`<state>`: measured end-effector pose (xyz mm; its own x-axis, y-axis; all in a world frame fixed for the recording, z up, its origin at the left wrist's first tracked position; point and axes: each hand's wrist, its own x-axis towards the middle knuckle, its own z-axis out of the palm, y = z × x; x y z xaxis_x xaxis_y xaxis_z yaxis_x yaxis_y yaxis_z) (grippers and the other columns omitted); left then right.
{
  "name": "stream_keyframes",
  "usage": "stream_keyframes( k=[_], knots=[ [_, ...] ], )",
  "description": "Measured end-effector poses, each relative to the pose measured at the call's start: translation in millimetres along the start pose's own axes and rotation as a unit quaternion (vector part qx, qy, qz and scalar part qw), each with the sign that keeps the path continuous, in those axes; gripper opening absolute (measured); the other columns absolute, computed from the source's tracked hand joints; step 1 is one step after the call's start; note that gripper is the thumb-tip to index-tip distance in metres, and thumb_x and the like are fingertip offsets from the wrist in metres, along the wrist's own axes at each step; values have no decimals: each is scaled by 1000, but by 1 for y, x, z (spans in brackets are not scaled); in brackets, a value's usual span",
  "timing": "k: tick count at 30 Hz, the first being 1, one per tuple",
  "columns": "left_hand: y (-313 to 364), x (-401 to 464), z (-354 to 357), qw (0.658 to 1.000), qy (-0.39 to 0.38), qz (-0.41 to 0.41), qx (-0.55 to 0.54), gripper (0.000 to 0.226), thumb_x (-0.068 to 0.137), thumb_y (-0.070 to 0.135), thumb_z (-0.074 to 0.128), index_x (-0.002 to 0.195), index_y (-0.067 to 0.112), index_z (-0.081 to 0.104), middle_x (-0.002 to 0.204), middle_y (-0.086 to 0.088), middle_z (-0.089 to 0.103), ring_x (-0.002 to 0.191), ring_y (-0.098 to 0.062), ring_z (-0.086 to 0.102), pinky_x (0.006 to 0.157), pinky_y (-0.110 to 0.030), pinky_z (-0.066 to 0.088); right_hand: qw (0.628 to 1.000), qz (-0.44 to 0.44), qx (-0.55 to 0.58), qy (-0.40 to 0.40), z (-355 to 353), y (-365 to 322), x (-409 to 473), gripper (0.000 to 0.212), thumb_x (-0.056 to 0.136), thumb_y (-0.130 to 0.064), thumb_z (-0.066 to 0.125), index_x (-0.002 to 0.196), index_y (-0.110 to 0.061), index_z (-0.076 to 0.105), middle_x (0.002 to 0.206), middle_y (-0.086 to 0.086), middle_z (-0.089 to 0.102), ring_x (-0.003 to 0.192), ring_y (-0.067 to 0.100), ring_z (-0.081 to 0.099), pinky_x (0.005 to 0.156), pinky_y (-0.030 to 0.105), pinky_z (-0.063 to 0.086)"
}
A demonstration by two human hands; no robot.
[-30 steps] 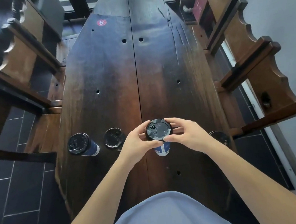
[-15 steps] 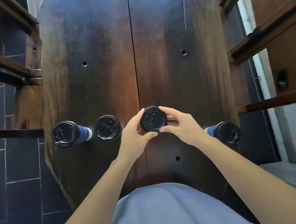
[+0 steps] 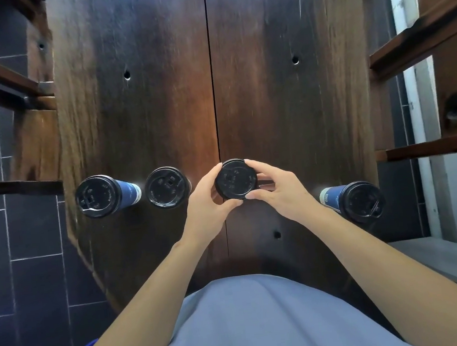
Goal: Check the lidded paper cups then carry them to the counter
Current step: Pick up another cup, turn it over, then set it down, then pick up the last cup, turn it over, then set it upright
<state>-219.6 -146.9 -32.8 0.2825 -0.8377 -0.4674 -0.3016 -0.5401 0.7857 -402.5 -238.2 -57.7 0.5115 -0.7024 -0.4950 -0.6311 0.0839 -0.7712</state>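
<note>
Your left hand (image 3: 208, 203) and right hand (image 3: 277, 193) fingers closed around the black lid of 1 cup (image 3: 235, 179) at the desk (image 3: 286, 116) centre, 2 cups (image 3: 105, 195) left, 1 cup (image 3: 357, 201) right

Black lids (image 3: 235, 179), blue cups (image 3: 127, 193), dark brown table (image 3: 270, 98).

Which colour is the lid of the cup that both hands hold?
Black. The lid shows best in the head view, the only view, seen from above between the left hand and right hand.

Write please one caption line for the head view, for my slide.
Both hands, left hand and right hand, hold the middle lidded cup above the wooden table.
</note>
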Motion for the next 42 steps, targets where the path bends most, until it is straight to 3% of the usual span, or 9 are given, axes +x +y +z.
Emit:
stream_keyframes(
  k=[6,10,14,20,25,29,32,34,42],
  knots=[
    [-3,3,-2,999,-3,-3,33,82,88,11,87,158,20,46,154,2,57,139,-6,49,105,-2,30,1000,-2,-29,-3,3,0,7,80,88,-22,81,144,-56,36,113,-64,44,112,-27,49,85,-2,40],
    [-3,2,2,999,-2,-6,47,81,89,12,86,159,19,44,156,0,56,145,-17,50,117,-22,35,999,-7,-38,-6,4,3,9,79,88,-25,82,141,-59,35,115,-65,42,114,-31,45,79,-3,42],
    [5,-5,-1,999,-11,-20,41,97,87,15,88,165,21,31,167,0,43,155,-20,39,126,-46,36,1000,-12,-17,-12,4,2,4,85,86,-33,82,148,-57,29,144,-37,49,116,-13,52,100,24,51],
    [36,-32,-9,984,84,110,112,82,89,12,86,159,15,43,161,-6,49,149,-23,45,123,-39,37,997,-36,-1,68,-24,1,-38,79,86,-38,82,153,-40,39,145,-21,46,115,-8,54,88,9,47],
    [72,-44,26,958,84,239,135,49,91,2,81,138,4,65,137,-14,66,129,-32,62,110,-49,54,949,-94,-190,231,-80,28,-105,54,83,-27,86,133,-22,66,133,1,63,125,21,54,102,49,53],
    [87,-35,74,958,-22,249,137,49,95,10,79,141,12,64,138,-6,64,125,-23,62,107,-39,56,952,47,-247,175,-119,65,-137,90,70,-42,93,149,-35,49,161,3,36,147,31,30,114,63,31],
    [89,-22,110,958,-104,222,151,57,96,13,79,148,20,58,141,0,60,124,-17,61,94,-6,46,973,98,-200,66,-137,92,-141,112,68,-39,95,157,-42,28,169,-3,16,154,28,17,120,55,28],
    [87,-15,128,958,-137,198,157,63,96,15,79,152,24,54,144,2,59,126,-17,60,88,-2,41,980,79,-173,57,-141,102,-137,111,69,-35,95,156,-42,27,166,-5,22,151,25,28,117,46,34],
    [89,0,157,946,-218,137,196,91,90,14,84,164,31,35,158,-1,50,142,-24,50,115,-41,46,990,5,-139,30,-149,111,-117,98,72,-33,93,151,-39,34,150,-9,47,137,13,46,107,27,39]
  ],
)
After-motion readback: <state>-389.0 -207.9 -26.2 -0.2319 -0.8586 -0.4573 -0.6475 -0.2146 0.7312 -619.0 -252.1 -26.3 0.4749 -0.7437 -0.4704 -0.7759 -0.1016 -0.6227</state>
